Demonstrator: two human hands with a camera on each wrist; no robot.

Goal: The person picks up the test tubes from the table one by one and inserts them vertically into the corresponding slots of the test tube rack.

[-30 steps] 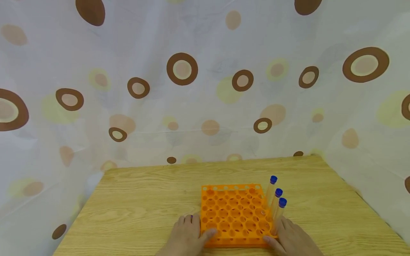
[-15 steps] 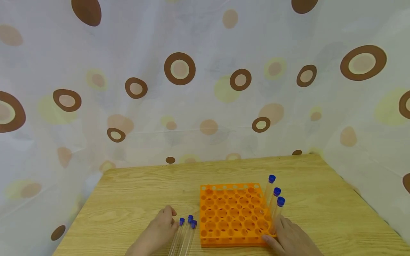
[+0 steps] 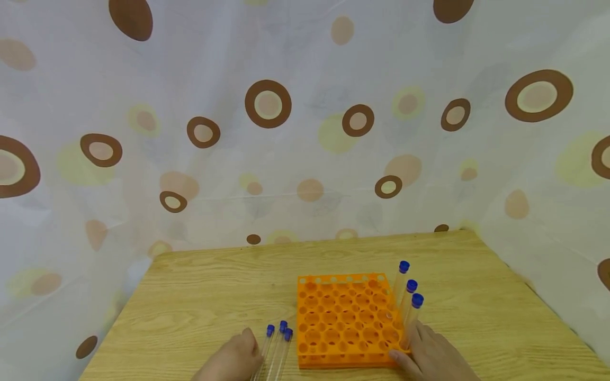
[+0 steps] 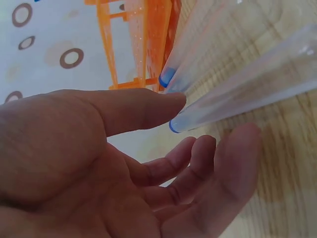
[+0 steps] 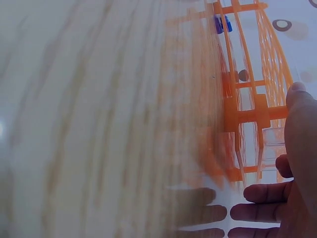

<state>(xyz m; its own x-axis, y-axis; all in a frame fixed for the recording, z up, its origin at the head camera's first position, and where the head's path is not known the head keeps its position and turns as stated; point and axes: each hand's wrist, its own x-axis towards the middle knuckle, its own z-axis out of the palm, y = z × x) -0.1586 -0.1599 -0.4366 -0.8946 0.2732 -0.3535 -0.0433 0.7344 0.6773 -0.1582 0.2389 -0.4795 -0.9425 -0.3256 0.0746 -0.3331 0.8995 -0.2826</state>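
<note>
An orange rack stands at the front of the table, with three blue-capped clear tubes upright along its right side. Left of it, three more capped tubes lie side by side. My left hand is just left of these; in the left wrist view its thumb and loosely bent fingers are parted near the cap end of one tube, holding nothing. My right hand rests at the rack's front right corner, thumb on the front edge; the right wrist view shows its fingers straight beside the rack.
A wooden table carries the rack and tubes. Behind it and on both sides hangs a pale curtain with brown rings and coloured spots.
My left hand has let go of the rack's left side and moved left, then a little nearer the front edge. The lying tubes have come into view. My right hand stays at the rack.
</note>
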